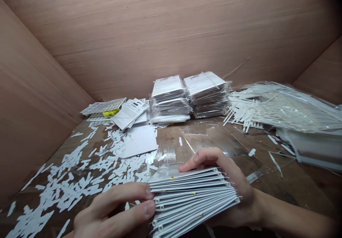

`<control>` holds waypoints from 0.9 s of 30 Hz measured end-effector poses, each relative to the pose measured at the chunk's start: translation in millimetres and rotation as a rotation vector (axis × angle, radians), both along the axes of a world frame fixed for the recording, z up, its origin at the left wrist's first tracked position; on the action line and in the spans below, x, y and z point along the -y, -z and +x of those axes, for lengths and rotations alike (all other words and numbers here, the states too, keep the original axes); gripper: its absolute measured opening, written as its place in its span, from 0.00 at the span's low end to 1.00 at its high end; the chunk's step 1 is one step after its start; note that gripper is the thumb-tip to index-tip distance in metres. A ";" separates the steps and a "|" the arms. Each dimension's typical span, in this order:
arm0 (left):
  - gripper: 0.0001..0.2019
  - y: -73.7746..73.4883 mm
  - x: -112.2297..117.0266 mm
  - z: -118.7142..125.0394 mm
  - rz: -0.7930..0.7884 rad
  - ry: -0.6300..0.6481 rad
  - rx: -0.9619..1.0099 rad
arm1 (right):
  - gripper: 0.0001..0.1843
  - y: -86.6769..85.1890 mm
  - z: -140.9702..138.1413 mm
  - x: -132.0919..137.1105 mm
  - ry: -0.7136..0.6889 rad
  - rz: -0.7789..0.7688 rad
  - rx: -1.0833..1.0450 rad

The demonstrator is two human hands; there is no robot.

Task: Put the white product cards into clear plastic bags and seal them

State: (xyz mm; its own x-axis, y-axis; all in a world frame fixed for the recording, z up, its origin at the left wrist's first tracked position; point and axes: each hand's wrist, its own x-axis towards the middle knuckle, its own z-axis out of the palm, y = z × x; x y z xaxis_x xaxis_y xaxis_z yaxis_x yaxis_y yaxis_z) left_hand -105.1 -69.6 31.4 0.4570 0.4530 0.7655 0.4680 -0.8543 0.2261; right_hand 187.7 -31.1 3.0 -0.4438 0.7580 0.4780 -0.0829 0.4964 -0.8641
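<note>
A fanned stack of thin white packets point(192, 198), with small yellow marks between the layers, sits in both my hands. My left hand point(114, 206) comes in from the lower left, its fingertips pressed against the stack's left edge. My right hand point(227, 181) grips the stack's far and right side, fingers curving over the top edge. The stack's underside is hidden by my hands and its own layers.
Two plastic-wrapped stacks of white packets point(169, 99) stand at the back, beside a loose printed packet point(130, 113) and label sheets point(103, 106). White die-cut scraps point(69, 184) litter the cardboard surface point(213, 141). Bundled white strips point(278, 109) lie right, within cardboard walls point(34, 88).
</note>
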 end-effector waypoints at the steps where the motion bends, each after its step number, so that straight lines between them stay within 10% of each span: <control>1: 0.12 -2.3 -1.9 4.0 0.007 -0.001 0.046 | 0.44 -0.3 -0.3 0.5 0.012 0.002 0.004; 13: 0.18 6.5 -8.8 25.9 -0.491 0.215 0.419 | 0.44 -3.0 1.8 1.4 0.055 0.013 0.051; 27: 0.22 7.5 0.4 38.3 -0.669 0.039 0.657 | 0.45 -2.0 2.1 -0.7 0.013 0.030 0.035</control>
